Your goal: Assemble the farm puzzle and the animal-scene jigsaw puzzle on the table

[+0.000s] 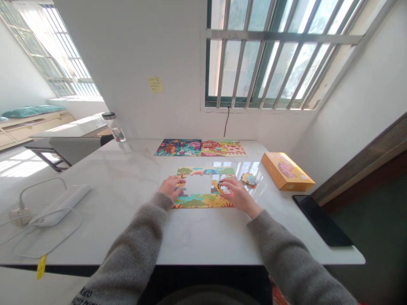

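Left hand (171, 187), fingers lying flat on the jigsaw puzzle (193, 201), by its white gap; right hand (238, 195), fingers bent on the puzzle, can't tell if holding a piece; loose pieces (249, 180) just beside, on the white desk (127, 237)

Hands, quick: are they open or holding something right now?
Left hand: open, resting on the jigsaw puzzle.
Right hand: fingertips on a puzzle piece; cannot tell whether it is gripped.

Left hand (171, 187) has free marble tabletop (127, 169) out toward nine o'clock, right up to the white cabled device (60, 205)! Right hand (237, 195) meets loose puzzle pieces (249, 180) at one o'clock, orange box (288, 171) just beyond, printed picture sheets (200, 148) across twelve
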Demonstrator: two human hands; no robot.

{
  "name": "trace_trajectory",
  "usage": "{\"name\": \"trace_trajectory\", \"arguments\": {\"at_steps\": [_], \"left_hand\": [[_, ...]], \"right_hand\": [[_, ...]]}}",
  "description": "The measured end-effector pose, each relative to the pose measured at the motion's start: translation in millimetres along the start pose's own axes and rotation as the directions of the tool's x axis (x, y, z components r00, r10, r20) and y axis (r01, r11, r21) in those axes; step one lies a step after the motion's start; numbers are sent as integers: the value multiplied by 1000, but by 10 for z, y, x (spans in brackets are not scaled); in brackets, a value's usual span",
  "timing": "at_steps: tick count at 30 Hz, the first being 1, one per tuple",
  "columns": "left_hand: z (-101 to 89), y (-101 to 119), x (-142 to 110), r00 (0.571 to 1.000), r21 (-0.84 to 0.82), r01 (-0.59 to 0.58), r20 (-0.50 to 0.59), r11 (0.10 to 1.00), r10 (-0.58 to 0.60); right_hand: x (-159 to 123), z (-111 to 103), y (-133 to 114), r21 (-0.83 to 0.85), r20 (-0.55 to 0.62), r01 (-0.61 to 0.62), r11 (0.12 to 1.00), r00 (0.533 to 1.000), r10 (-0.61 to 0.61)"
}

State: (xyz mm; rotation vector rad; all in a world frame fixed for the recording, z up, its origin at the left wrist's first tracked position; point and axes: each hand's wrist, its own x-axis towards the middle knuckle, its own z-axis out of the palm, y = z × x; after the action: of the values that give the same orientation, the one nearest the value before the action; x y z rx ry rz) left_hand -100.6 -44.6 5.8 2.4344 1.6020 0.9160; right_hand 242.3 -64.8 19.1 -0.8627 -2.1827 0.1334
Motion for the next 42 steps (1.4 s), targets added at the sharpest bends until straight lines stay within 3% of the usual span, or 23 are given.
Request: {"name": "trace_trajectory", "arguments": {"at_steps": [5,11,15,23,32,42], "left_hand": [[-10,-149,-15,1000,16,27,6,1000,-27],[42,-222,-9,998,-58,-13,53,998,16],[92,-70,-16,994,-122,-92,50,988,99],[216,356,-45,964,-170,-252,45,953,263],[214,374,-52,976,-93,-176,114,980,186],[269,424,-96,957,-78,-226,170,971,237]], "right_hand": [[-5,-16,37,-24,-1,6,1000,1000,-6],[-55,-82,262,-43,-35,-65,997,997,63],[-22,-15,243,-20,-23,-69,997,997,69],[209,290,-201,-155,166,-6,988,986,32],[345,513,-182,-247,218,-8,969,974,63],[317,563,-207,-196,230,-67,978,967,112]]}}
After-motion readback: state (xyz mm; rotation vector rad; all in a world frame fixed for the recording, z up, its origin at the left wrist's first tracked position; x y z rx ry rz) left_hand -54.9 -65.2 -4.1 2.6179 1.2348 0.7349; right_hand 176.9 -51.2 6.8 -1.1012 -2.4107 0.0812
